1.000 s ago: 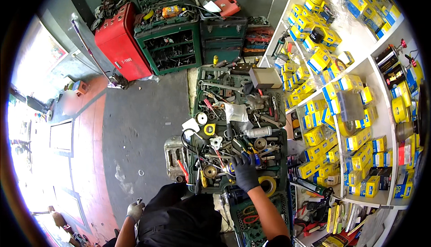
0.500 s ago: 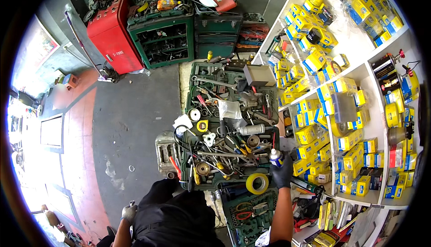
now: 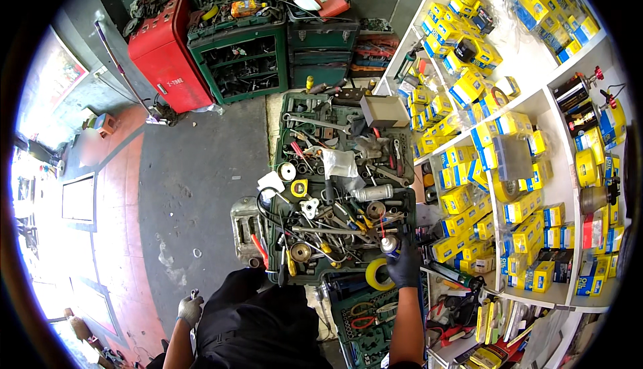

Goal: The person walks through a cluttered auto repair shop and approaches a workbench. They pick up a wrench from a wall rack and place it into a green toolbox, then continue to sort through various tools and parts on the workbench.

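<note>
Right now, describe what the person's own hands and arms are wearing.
The right hand wears a dark, close-fitting work glove that ends at the wrist; the forearm below it is bare, with no sleeve in view. The left hand wears a lighter grey glove, also ending at the wrist, above a bare forearm. No watch, band or marking can be made out on either arm. Dark clothing covers the body between them.

spray can [image 3: 390, 246] upright, gripped over cluttered tools
</note>
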Action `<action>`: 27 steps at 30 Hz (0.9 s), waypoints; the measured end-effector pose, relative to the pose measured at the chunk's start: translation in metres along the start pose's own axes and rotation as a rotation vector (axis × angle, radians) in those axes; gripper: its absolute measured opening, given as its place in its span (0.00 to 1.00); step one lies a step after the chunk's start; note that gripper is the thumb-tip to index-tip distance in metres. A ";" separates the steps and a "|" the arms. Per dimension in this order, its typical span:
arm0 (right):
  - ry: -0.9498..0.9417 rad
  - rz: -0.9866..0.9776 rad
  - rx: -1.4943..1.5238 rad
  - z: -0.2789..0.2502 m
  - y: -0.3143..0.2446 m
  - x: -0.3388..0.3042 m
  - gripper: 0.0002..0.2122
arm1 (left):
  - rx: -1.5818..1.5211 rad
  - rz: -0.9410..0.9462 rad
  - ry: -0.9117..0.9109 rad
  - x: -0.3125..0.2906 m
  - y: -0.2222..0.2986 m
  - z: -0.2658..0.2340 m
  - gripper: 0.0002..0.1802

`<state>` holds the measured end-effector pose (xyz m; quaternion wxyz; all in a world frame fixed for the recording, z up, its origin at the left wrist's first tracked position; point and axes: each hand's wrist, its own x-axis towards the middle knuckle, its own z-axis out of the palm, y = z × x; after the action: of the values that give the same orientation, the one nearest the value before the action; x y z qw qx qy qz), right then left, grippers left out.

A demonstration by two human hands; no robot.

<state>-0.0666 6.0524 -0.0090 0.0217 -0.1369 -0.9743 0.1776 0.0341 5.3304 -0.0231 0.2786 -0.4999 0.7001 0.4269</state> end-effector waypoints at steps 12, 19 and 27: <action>-0.057 -0.186 -0.051 0.000 -0.057 0.007 0.34 | -0.097 -0.024 0.006 -0.001 -0.026 -0.010 0.08; -0.095 -0.219 -0.068 0.015 -0.063 0.004 0.36 | -0.086 -0.035 0.033 -0.007 -0.032 -0.012 0.07; -0.185 -0.205 -0.126 0.010 -0.075 -0.002 0.36 | -0.151 -0.001 0.006 -0.001 -0.040 -0.011 0.07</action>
<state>-0.0847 5.9807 0.0081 -0.0588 -0.0209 -0.9902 0.1249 0.0724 5.3157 -0.0298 0.2380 -0.5212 0.6666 0.4769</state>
